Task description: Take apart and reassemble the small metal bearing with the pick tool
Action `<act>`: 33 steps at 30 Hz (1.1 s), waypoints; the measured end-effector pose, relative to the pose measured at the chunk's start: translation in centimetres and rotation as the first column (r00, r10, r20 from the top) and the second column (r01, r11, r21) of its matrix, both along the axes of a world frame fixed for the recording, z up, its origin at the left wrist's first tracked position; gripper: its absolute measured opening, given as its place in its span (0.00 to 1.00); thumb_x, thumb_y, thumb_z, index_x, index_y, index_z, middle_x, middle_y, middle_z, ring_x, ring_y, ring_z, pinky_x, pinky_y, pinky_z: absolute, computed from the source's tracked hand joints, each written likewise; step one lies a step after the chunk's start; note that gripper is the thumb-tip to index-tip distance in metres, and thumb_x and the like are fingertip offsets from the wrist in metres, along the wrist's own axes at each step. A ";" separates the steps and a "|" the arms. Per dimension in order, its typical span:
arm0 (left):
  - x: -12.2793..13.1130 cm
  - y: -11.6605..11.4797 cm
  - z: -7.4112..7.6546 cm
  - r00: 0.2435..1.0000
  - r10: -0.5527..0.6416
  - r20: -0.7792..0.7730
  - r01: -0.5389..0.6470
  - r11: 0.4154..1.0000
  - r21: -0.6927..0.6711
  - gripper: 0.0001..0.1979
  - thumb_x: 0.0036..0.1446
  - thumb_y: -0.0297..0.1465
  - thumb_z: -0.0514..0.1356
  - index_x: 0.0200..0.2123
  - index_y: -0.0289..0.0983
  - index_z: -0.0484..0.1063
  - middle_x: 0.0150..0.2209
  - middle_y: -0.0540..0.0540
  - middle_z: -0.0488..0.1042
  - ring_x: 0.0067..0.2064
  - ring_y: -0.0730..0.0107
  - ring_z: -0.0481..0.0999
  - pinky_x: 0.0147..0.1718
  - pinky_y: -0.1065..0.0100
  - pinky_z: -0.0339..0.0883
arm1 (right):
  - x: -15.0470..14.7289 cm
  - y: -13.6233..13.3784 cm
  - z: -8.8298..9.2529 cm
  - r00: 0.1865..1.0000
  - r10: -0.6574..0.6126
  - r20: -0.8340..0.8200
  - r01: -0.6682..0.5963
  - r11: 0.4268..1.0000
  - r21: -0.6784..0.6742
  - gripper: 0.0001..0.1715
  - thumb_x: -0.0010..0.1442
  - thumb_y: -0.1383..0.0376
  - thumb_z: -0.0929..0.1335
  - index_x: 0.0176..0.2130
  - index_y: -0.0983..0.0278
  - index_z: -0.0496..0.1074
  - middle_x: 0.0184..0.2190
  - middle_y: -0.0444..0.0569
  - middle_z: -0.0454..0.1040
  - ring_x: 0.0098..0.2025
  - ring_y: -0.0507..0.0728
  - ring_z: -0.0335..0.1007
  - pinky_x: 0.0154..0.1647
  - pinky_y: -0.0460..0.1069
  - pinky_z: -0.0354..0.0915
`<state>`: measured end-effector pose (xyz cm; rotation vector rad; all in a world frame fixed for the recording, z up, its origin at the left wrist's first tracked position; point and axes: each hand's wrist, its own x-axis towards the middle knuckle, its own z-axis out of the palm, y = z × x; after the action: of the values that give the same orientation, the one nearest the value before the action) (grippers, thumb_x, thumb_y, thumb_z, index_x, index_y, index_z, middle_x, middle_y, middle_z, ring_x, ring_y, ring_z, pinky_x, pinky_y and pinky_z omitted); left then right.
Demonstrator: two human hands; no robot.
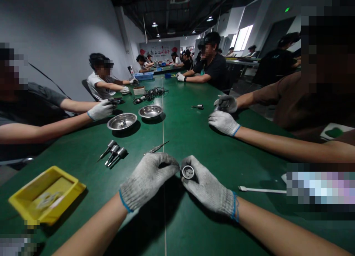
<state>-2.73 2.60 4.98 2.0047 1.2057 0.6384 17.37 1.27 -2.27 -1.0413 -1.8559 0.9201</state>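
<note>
Head-camera view: a small round metal part [188, 172] is pinched in the gloved fingers of the right hand [206, 187], low over the green table [194, 137], front and centre. The left hand [149, 180], also gloved, is curled closed with its fingertips against the part. Tweezers [156, 148] jut beyond its knuckles, possibly held. Three metal pins [113, 155] lie to the left, with two steel bowls [130, 119] beyond and a yellow tray [72, 189] near the edge. A co-worker's gloved hands [224, 122] rest to the right.

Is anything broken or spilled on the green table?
Nothing stands out. The right hand holds a small round metal part, the left hand right beside it. Three metal pins lie side by side, and both metal bowls sit upright.
</note>
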 end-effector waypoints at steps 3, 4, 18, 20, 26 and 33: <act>-0.3 0.7 -1.5 0.992 0.025 -0.126 -0.017 0.998 0.064 0.10 0.63 0.28 0.60 0.38 0.37 0.83 0.38 0.48 0.85 0.39 0.66 0.82 0.46 0.65 0.76 | 0.2 0.2 -0.1 0.998 -0.054 -0.038 0.053 0.998 -0.029 0.09 0.60 0.69 0.68 0.40 0.60 0.64 0.36 0.44 0.72 0.37 0.55 0.69 0.41 0.51 0.67; -0.3 0.9 -2.1 0.981 0.034 -0.190 -0.015 0.995 0.097 0.10 0.64 0.28 0.60 0.39 0.36 0.83 0.39 0.46 0.85 0.40 0.65 0.83 0.46 0.65 0.75 | 0.3 0.4 -0.2 0.996 -0.069 -0.048 0.067 0.997 -0.034 0.08 0.60 0.67 0.68 0.40 0.60 0.65 0.36 0.45 0.72 0.37 0.55 0.69 0.42 0.52 0.68; 0.3 0.6 -4.6 0.835 0.119 -0.537 0.023 0.968 0.251 0.12 0.69 0.31 0.56 0.43 0.36 0.80 0.42 0.39 0.82 0.42 0.56 0.83 0.43 0.60 0.75 | 0.3 1.1 -0.3 0.991 -0.124 -0.053 0.117 0.986 -0.120 0.06 0.61 0.64 0.69 0.39 0.60 0.67 0.37 0.46 0.75 0.38 0.56 0.74 0.43 0.52 0.69; 0.1 0.5 -4.9 0.866 0.132 -0.482 0.007 0.961 0.276 0.12 0.69 0.34 0.57 0.42 0.37 0.81 0.41 0.41 0.81 0.41 0.58 0.82 0.42 0.61 0.74 | 0.1 1.0 -0.4 0.993 -0.116 -0.024 0.114 0.989 -0.097 0.06 0.62 0.64 0.69 0.39 0.60 0.66 0.37 0.47 0.75 0.38 0.57 0.74 0.43 0.53 0.69; 0.0 0.3 -5.6 0.875 0.139 -0.464 0.022 0.945 0.326 0.13 0.69 0.35 0.57 0.40 0.38 0.81 0.39 0.42 0.80 0.39 0.60 0.81 0.39 0.64 0.73 | 0.0 0.9 -0.4 0.995 -0.104 0.005 0.104 0.990 -0.093 0.05 0.63 0.65 0.68 0.38 0.60 0.65 0.36 0.47 0.76 0.38 0.57 0.74 0.43 0.53 0.70; -0.1 0.0 -6.2 0.901 0.127 -0.416 0.084 0.888 0.453 0.12 0.70 0.34 0.56 0.38 0.38 0.79 0.36 0.44 0.79 0.36 0.63 0.79 0.37 0.65 0.73 | 0.0 0.9 -0.3 0.994 -0.107 -0.022 0.105 0.990 -0.092 0.05 0.63 0.63 0.68 0.38 0.61 0.67 0.36 0.47 0.75 0.37 0.57 0.73 0.40 0.52 0.70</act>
<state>-2.88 2.60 -1.24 2.6466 1.4348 0.5355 17.40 2.18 -2.56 -1.1654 -1.7327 0.9581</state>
